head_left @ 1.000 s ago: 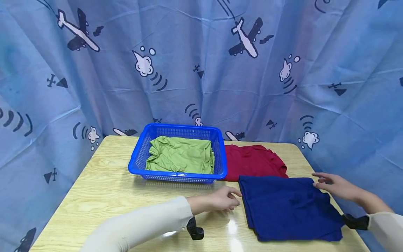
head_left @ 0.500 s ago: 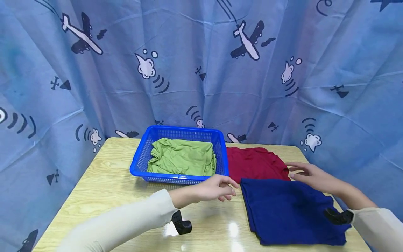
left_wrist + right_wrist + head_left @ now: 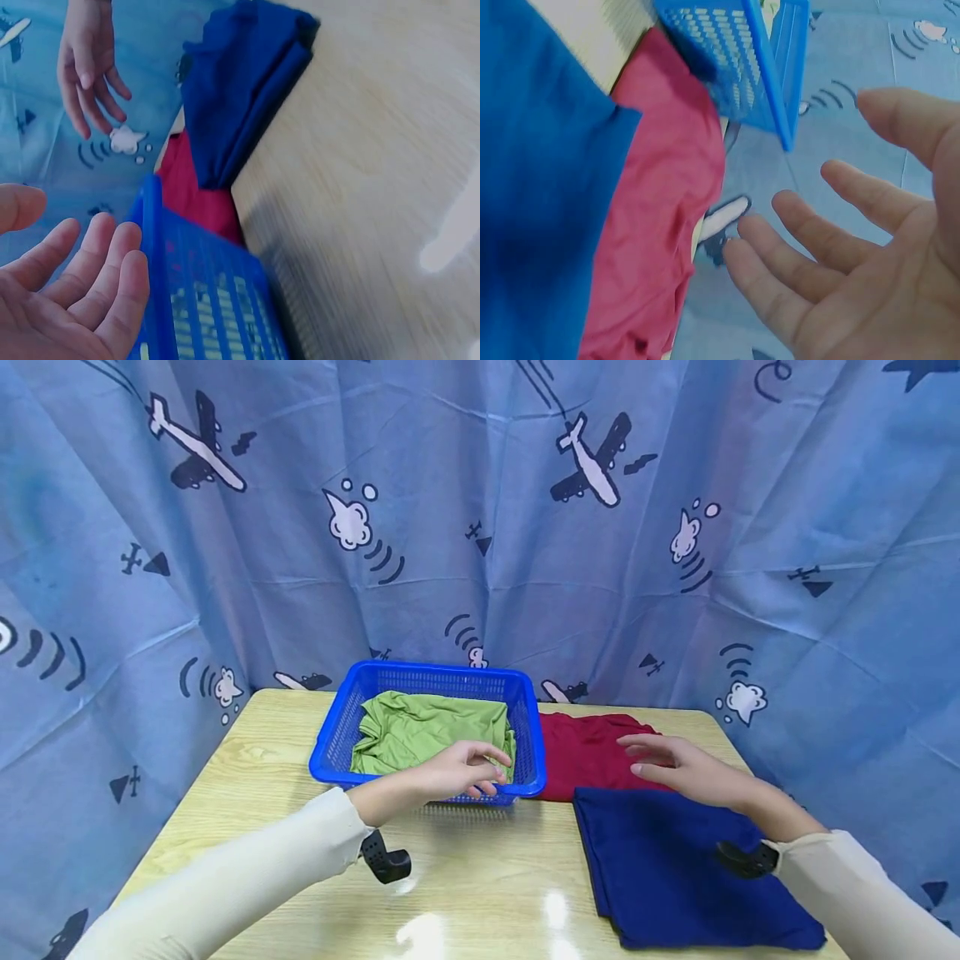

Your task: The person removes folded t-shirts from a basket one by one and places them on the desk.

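My left hand (image 3: 457, 770) hovers over the front right rim of the blue plastic basket (image 3: 330, 752), its fingers relaxed and holding nothing. Inside the basket lies a crumpled green cloth (image 3: 420, 727), which looks like a garment. In the head view my right hand (image 3: 686, 767) hangs above the red cloth (image 3: 585, 756) and the far edge of the folded navy cloth (image 3: 667, 868). Its fingers are spread and bare in the right wrist view. The red cloth lies right of the basket, partly hidden behind the navy cloth and the right hand.
The wooden table (image 3: 480, 868) carries everything, with bare wood in front of and left of the basket. A blue curtain (image 3: 420, 568) printed with airplanes hangs close behind the table and along both sides.
Both hands have moved left and farther forward: the left from beside the navy cloth to the basket's rim, the right from the navy cloth's right edge to above the red cloth.
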A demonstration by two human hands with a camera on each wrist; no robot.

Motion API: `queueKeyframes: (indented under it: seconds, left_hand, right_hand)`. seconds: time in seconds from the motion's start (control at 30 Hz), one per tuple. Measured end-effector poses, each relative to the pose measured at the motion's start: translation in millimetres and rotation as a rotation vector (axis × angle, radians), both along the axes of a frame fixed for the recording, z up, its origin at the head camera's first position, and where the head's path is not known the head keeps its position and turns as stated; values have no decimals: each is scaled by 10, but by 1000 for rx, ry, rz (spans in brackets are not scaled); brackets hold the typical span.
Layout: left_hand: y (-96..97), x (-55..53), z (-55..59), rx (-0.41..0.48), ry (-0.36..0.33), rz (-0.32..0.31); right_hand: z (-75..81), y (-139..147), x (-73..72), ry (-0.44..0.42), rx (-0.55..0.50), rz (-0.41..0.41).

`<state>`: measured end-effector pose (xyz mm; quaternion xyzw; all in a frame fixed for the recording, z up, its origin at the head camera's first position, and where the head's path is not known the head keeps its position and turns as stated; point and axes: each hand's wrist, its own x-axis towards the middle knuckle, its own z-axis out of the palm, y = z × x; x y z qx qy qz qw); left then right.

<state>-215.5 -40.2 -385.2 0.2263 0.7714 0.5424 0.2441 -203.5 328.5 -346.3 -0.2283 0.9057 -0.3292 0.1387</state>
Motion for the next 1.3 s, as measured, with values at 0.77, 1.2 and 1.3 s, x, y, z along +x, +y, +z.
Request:
queueKeyframes:
  seconds: [0.77, 1.2, 1.3]
  left_hand:
    - [-811, -402, 249, -259, -85, 81]
    - [-1163, -722, 175, -431, -32, 58]
    - [-1199, -747, 160, -471, -31, 87]
  right_hand:
    - [30, -1097, -509, -209, -157, 25]
    - [-163, -1568, -733, -407, -207, -100]
    - [-228, -1680, -767, -435, -199, -112]
